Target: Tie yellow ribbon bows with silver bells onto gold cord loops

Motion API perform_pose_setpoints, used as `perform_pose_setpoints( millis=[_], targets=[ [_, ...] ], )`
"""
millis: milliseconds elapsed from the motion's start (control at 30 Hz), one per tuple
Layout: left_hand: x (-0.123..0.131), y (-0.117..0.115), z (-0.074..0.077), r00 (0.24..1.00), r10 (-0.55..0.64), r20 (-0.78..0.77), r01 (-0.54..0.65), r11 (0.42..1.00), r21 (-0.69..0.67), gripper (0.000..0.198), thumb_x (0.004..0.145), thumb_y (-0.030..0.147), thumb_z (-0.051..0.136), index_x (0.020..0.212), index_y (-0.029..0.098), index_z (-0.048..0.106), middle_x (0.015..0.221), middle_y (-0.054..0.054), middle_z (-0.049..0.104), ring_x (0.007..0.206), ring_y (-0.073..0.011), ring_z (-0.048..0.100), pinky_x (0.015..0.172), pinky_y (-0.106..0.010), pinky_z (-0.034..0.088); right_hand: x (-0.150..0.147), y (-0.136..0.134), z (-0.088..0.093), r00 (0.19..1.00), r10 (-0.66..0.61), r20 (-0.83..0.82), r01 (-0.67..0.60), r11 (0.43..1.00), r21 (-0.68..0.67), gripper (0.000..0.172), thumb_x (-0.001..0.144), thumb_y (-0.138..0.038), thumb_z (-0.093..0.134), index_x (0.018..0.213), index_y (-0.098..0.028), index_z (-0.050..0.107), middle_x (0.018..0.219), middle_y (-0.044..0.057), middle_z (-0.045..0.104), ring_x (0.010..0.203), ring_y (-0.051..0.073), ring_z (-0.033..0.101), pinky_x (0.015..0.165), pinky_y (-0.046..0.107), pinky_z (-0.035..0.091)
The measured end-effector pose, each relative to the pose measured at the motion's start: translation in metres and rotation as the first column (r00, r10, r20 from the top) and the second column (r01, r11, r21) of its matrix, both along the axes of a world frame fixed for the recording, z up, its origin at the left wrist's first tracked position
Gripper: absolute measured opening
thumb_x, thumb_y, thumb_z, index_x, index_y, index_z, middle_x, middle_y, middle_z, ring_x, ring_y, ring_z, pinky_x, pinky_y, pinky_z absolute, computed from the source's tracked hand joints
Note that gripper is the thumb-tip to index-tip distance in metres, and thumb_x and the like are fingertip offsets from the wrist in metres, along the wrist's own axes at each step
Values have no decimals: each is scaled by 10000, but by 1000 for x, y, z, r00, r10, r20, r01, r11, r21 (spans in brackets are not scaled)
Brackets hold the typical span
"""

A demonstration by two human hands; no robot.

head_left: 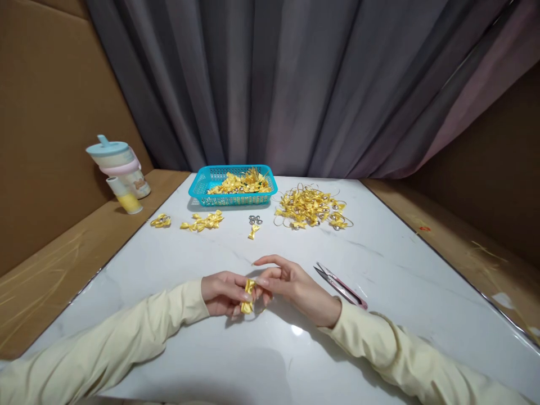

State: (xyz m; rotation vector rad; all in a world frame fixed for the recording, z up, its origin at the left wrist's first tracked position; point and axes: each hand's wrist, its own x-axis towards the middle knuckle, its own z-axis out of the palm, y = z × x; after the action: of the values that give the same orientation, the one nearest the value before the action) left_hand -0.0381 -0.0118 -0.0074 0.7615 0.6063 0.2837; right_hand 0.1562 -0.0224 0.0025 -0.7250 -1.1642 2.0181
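Low in the middle of the head view, my left hand point(228, 293) pinches a yellow ribbon bow point(247, 298) between thumb and fingers. My right hand point(284, 281) meets it from the right, thumb and fingertips closed at the bow's edge with the index finger raised; what they pinch is too small to tell. A bit of thin cord point(261, 310) curves below the fingertips. Beyond the hands lie a single yellow bow point(253, 232) and several small silver rings or beads point(255, 220). Thread snips point(341, 286) rest just right of my right hand.
A blue plastic basket point(198, 194) of yellow bows stands at the back. To its right is a heap of bows with cord loops point(310, 207); front left are loose bows point(205, 221) and a smaller bunch point(161, 220). A lidded cup point(122, 166) and a yellow-and-white tube point(125, 196) stand far left.
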Motion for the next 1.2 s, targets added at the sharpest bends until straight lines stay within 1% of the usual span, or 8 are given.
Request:
perform_pose_setpoints(
  millis=[200,333,500,700,767,900,967,1200],
  targets=[
    [-2,-2,-2,1000,9,28,-8,999,-41,224,635,221,713,800,71,684,646,-37,569,487,-72,432,512,-222,347,1,-1,1,998,7,63,-14,995,103,335,717,-254,692,987,-155,522,688,-3,640,520,78,535,523,217,412],
    [-5,-2,0,998,4,62,-2,999,-44,256,678,277,683,806,56,698,707,-57,580,510,-80,451,540,-246,375,1,-5,3,980,-114,164,52,939,341,255,773,-234,614,994,-172,502,688,-4,642,587,108,595,591,249,475],
    [-1,-3,4,998,62,-2,-62,998,-13,233,678,274,695,749,52,691,557,-21,538,444,-72,449,463,-222,335,4,-14,0,877,-386,284,55,670,740,211,834,-147,499,1041,-182,514,802,38,699,664,117,645,624,229,511],
    [2,-5,4,990,109,-89,-96,986,136,186,686,246,682,763,78,660,389,30,479,300,-40,331,326,-188,169,4,-19,-8,805,-569,166,22,309,951,197,856,-128,470,1028,-192,539,846,60,708,714,134,673,630,214,516],
    [2,-5,1,985,135,-112,-115,980,164,204,674,266,689,752,83,641,371,41,466,283,-31,311,325,-180,176,3,-19,-7,799,-575,177,10,307,952,201,855,-137,478,1041,-193,533,838,58,708,694,132,668,611,215,510],
    [2,-4,-1,978,151,-146,-125,977,173,252,651,282,712,780,90,612,392,52,471,288,-24,317,323,-166,201,2,-20,-2,840,-482,250,15,480,877,250,845,-134,504,1087,-191,484,836,37,707,672,107,652,548,184,492],
    [2,-4,0,985,132,-113,-114,981,158,255,640,264,724,792,96,607,421,56,481,296,-21,324,320,-161,214,1,-20,0,854,-458,245,24,507,862,268,842,-127,510,1101,-186,474,828,33,709,669,102,647,553,183,495],
    [-2,1,-7,994,106,7,-106,988,112,354,618,350,731,798,51,672,506,-21,548,405,-78,466,347,-177,281,3,-19,-5,851,-505,147,70,385,920,376,837,-83,500,1193,-201,472,927,43,716,843,131,669,740,245,538]
  ],
)
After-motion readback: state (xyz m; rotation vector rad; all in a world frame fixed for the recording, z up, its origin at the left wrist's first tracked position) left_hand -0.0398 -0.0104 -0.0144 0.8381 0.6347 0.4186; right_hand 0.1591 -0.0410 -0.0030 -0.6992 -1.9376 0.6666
